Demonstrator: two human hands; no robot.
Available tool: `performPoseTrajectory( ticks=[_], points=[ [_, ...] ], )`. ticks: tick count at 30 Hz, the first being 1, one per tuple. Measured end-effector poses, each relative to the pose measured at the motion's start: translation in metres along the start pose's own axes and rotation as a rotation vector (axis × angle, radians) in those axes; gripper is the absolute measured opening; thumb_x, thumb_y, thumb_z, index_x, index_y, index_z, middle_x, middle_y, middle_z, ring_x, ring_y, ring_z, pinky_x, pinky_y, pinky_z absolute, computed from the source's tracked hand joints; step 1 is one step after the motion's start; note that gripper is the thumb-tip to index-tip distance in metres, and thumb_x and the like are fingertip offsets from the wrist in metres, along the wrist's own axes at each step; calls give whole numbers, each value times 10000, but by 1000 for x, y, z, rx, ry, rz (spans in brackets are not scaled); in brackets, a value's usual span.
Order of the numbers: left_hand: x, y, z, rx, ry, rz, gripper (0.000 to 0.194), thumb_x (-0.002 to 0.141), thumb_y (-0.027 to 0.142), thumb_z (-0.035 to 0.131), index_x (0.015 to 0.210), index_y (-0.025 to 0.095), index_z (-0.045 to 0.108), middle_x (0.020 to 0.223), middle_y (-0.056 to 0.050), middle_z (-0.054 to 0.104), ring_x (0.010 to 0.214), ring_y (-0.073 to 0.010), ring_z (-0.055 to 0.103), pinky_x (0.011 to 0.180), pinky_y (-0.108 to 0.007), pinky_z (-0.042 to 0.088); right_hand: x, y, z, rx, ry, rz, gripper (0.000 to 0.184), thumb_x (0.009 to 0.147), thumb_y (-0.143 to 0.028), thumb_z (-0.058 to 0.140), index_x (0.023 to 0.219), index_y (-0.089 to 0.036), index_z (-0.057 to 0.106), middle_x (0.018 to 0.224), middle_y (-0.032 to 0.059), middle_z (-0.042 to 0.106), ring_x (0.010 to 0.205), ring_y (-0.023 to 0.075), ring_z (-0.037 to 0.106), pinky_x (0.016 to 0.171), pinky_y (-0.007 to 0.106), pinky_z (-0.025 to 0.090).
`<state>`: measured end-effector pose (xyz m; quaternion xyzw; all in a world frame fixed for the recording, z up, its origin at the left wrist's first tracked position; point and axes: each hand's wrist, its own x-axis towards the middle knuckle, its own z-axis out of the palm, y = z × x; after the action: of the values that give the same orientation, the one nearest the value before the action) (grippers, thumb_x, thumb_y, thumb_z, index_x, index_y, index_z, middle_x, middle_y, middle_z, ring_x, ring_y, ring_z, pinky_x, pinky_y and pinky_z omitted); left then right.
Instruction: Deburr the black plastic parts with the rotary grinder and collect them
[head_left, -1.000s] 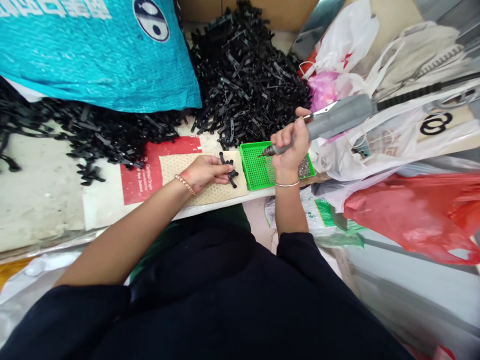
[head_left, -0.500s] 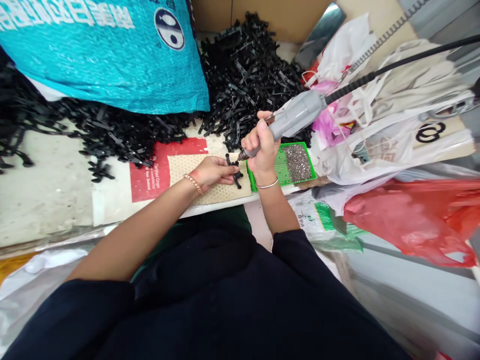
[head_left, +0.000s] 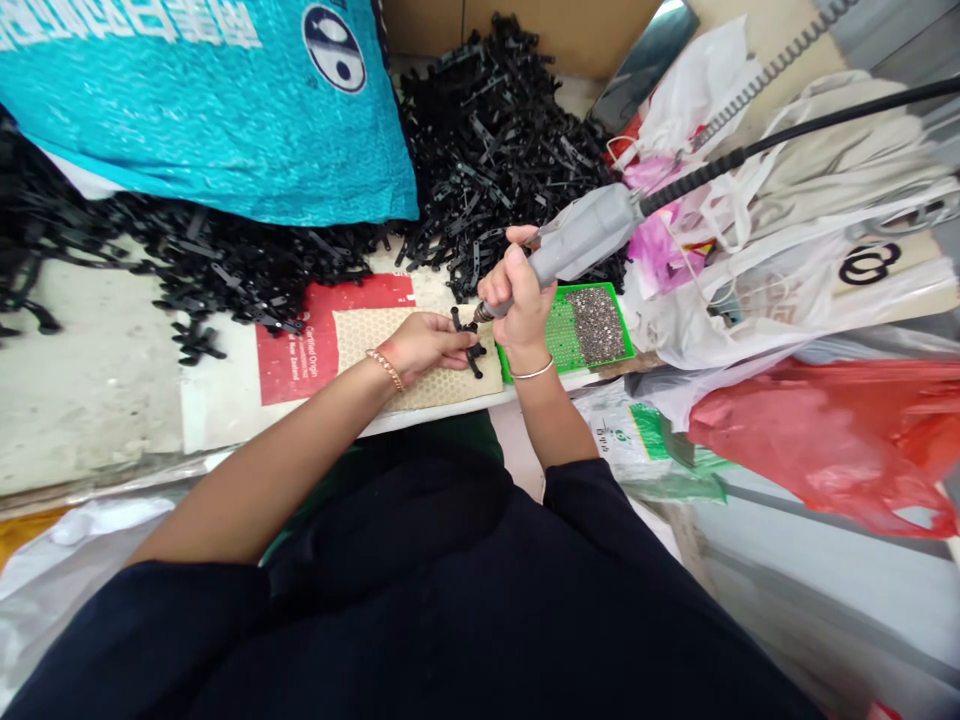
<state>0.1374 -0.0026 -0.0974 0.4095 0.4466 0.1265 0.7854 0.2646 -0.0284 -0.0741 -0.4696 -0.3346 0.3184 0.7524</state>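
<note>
My left hand [head_left: 429, 347] pinches a small black plastic part [head_left: 476, 368] with branching arms, just over a beige honeycomb-patterned mat [head_left: 367, 345]. Wrapped round a grey electric screwdriver [head_left: 592, 230] is my right hand [head_left: 523, 298]. The tool slants down to the left, and its tip is at the black part; whether it touches a screw there is too small to tell. Beside my right hand lies a green tray [head_left: 628, 335] with a perforated plate and a heap of small metal screws [head_left: 598, 325].
Black plastic parts [head_left: 487, 150] are piled at the back, with more spread leftward [head_left: 225, 270] below a blue woven sack [head_left: 225, 130]. A black cable [head_left: 810, 128] and a coiled grey cord [head_left: 780, 70] run to the upper right. Plastic bags, including a red one [head_left: 817, 430], crowd the right side.
The screwdriver and my right hand have shifted slightly left and down. My left hand keeps its hold on the black part in the same place.
</note>
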Motion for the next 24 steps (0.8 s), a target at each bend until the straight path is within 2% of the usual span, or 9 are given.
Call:
performPoseTrajectory(
  ticks=[3,7,11,14,20,24],
  points=[
    [-1,1,0,2,9,-3,376,675,137,995,603,122,626,604,-41,701,527,-115,664,631,-257,641,-2,-1,1,-9,-29,-2,348,919,-576,689,1065,-286,562,562,-129,295,469,86,363,509,253,413],
    [0,1,-1,8,8,-5,381,676,131,989,593,124,617,590,-33,691,521,-112,661,603,-245,635,-3,1,0,-36,-80,24,382,935,-600,681,1069,-272,537,601,-113,356,473,86,389,504,257,437],
    [4,-4,-3,4,7,7,380,654,123,991,590,126,617,578,-30,683,519,-120,664,607,-258,638,2,8,-2,6,-228,48,437,880,-621,750,1008,-270,524,614,-107,410,456,79,381,459,248,407],
    [8,-9,-5,4,10,21,363,649,112,985,602,127,626,583,-34,685,524,-131,669,634,-288,649,6,14,-3,-20,-304,86,472,846,-656,769,975,-270,531,592,-107,394,464,91,396,456,249,413],
    [11,-12,-3,8,48,49,416,688,74,960,596,151,561,561,-39,656,510,-152,669,681,-341,657,7,12,-2,-145,-200,139,437,929,-678,661,1071,-273,579,615,-94,391,543,118,528,544,263,503],
    [11,-9,0,7,69,76,388,758,87,931,657,155,562,595,-39,670,551,-154,683,758,-375,671,12,-13,0,-288,-236,101,451,921,-652,692,1158,-278,606,710,-47,538,701,171,649,633,318,585]
  ],
)
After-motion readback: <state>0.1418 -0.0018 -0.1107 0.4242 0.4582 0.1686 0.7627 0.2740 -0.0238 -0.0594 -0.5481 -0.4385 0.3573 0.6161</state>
